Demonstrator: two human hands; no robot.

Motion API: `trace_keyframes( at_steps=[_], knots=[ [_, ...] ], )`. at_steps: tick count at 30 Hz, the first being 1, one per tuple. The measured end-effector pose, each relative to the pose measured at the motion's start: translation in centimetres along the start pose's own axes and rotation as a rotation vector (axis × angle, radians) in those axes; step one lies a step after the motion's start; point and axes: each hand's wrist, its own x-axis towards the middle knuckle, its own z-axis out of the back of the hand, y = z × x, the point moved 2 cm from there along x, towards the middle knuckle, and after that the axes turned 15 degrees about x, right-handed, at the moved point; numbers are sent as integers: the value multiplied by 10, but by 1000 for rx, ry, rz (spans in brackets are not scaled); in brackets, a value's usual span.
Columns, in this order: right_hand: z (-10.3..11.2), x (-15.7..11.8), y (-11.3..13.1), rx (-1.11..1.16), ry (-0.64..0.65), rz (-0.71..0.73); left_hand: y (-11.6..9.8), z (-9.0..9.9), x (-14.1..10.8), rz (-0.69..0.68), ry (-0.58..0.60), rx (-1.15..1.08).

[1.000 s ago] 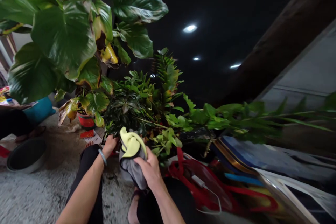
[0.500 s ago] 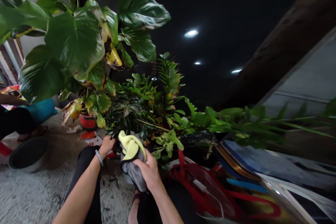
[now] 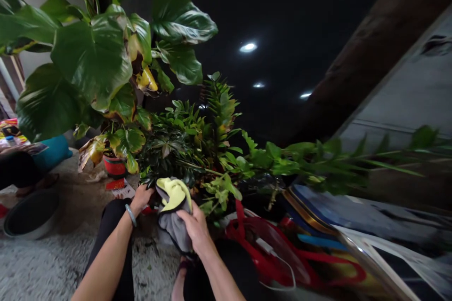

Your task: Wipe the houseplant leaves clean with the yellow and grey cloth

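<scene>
A grey and yellow cloth (image 3: 176,225) hangs bunched in my right hand (image 3: 198,230), its yellow side folded over the top. My right thumb lies across the grey part, fingers closed behind it. To the left, my left hand (image 3: 142,198), with a pale bangle (image 3: 130,215) on the wrist, reaches in at the lower dark green leaves of a bushy plant (image 3: 169,146). Its fingers are bent together among the foliage, and what they pinch is hidden. The cloth is right beside these fingers, close under the leaves.
A large-leaved plant (image 3: 92,51) rises at left above a red pot (image 3: 115,165). A grey basin (image 3: 31,214) stands on the rough floor near another person's leg (image 3: 17,171). At right lie a red bag (image 3: 268,244) with a white cable and stacked flat panels (image 3: 318,207).
The view has turned slightly right, so the scene sits further left. The cloth's yellow fold has changed shape and spread wider in my right hand. My left hand stays at the leaves.
</scene>
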Motion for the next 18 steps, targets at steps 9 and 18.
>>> trace_keyframes(
  at_steps=[9, 18],
  knots=[
    [-25, 38, 84, -16, -85, 413, -5, -5, -2, 105, 48, -99],
    [7, -7, 30, -17, 74, 78, -3, 4, -3, 132, 42, -182]
  ],
)
